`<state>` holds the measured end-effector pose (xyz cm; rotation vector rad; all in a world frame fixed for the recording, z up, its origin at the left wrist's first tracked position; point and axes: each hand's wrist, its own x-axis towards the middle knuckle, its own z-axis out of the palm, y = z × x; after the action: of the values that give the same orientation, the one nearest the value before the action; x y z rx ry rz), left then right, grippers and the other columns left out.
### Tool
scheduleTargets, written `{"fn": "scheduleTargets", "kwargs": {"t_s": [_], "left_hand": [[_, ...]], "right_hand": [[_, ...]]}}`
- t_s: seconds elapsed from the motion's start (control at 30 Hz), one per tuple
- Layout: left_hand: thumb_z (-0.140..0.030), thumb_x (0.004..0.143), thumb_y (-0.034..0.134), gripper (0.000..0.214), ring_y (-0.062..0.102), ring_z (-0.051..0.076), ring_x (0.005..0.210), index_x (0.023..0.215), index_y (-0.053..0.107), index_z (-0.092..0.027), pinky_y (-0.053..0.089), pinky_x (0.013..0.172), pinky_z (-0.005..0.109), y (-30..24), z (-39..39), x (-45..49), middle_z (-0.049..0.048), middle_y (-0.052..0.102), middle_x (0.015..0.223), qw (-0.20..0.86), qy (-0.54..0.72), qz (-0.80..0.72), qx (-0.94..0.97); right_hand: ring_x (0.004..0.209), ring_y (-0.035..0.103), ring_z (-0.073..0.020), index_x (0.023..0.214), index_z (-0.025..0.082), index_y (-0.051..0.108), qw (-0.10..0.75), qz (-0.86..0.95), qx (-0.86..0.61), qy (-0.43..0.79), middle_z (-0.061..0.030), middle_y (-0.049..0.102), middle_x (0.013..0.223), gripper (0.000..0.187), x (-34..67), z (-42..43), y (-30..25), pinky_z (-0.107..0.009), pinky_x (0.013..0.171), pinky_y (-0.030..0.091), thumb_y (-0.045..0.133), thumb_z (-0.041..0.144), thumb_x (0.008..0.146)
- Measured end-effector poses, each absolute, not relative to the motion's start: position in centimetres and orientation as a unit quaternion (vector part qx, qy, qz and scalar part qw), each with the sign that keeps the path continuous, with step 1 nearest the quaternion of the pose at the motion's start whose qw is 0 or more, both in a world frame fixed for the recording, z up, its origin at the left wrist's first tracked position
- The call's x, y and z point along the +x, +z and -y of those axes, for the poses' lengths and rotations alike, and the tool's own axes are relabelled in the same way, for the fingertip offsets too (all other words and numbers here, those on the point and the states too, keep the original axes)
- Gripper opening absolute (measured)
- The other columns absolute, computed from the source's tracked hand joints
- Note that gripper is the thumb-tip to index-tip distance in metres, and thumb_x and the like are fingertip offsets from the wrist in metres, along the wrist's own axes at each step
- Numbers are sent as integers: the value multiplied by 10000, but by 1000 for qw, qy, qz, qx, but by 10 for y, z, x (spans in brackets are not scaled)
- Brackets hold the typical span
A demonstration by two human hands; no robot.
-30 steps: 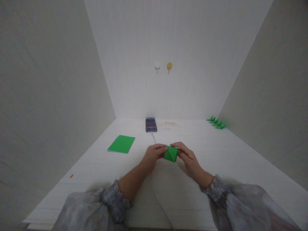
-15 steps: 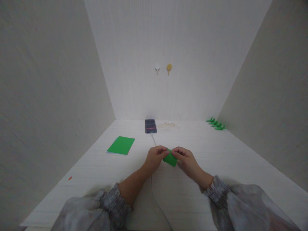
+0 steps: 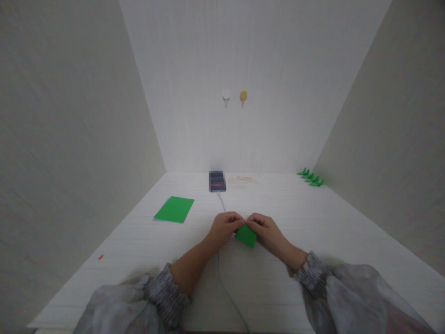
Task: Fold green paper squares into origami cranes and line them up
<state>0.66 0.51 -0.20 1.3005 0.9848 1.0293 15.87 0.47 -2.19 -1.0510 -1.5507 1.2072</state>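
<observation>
A small folded piece of green paper (image 3: 246, 235) is held between my two hands over the middle of the white table. My left hand (image 3: 225, 228) pinches its upper left edge between thumb and fingers. From the other side, my right hand (image 3: 266, 229) grips the upper right edge in the same way. Both thumbs nearly meet at the paper's top corner, and the fingertips behind it are hidden. To the left of my hands lies a stack of square paper (image 3: 174, 209) with a green sheet on top.
Several folded green paper figures (image 3: 311, 177) stand in a row at the back right. A dark, blurred-out device (image 3: 217, 181) sits by the back wall, its white cable (image 3: 227, 290) running beneath my hands. A small orange-red piece (image 3: 100, 256) lies left. Two hooks (image 3: 243, 95) hang on the wall.
My fingertips have come closer together at the top of the green paper, which hangs slightly lower and is turned a little. The other things lie as before.
</observation>
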Motion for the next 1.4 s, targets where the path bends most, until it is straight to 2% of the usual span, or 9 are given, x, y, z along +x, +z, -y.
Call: {"fn": "scheduleTargets", "kwargs": {"t_s": [0.13,0.33,0.63,0.77,0.83,0.93,1.13,1.4], "left_hand": [[-277,603,617,160,487,90,498,619,599,-118,386,501,216,-1,-5,6,-5,541,531,575,429,-439,541],[-270,605,614,167,503,92,510,631,582,-108,399,505,218,0,-5,2,3,551,568,587,477,-442,482],[-302,605,623,202,505,93,506,637,580,-107,404,507,226,-4,-10,-4,3,565,566,563,504,-461,465],[-312,606,623,209,488,86,478,625,591,-106,381,491,220,-3,-8,-1,-2,553,525,556,460,-455,521],[-311,602,627,205,472,79,460,615,595,-109,369,476,211,-2,-7,1,-11,537,497,554,436,-457,543],[-322,607,628,214,482,78,469,627,607,-109,372,474,205,-1,-5,3,-4,553,515,553,422,-462,551],[-302,579,663,228,553,98,530,704,619,-116,435,527,226,-5,-5,2,16,621,614,602,406,-440,528],[-279,602,651,200,570,99,489,697,620,-105,435,507,211,-1,-5,1,25,625,535,602,383,-465,524]], "right_hand": [[500,419,-96,620,164,535,436,636,-422,477,21,487,541,188,158,-3,-17,-216,466,329,522,327,712],[509,427,-101,572,169,523,460,634,-433,447,26,472,516,161,157,0,-6,-223,502,332,498,263,700],[546,452,-111,600,174,526,531,592,-418,439,19,493,546,162,162,-3,-11,-238,554,354,500,270,728],[554,458,-107,717,175,532,498,595,-398,489,22,511,604,179,157,-5,-18,-229,526,352,563,351,702],[529,444,-100,669,168,527,457,616,-405,498,29,500,574,202,156,-6,-23,-223,500,336,590,361,681],[501,436,-95,634,166,525,440,619,-412,504,33,503,550,221,156,-8,-29,-223,481,326,600,372,666],[494,432,-94,615,168,513,484,583,-411,507,35,494,535,239,158,-7,-24,-222,473,328,612,383,647],[509,442,-97,601,170,529,540,537,-392,516,27,506,552,201,160,-6,-18,-228,498,344,628,340,642]]}}
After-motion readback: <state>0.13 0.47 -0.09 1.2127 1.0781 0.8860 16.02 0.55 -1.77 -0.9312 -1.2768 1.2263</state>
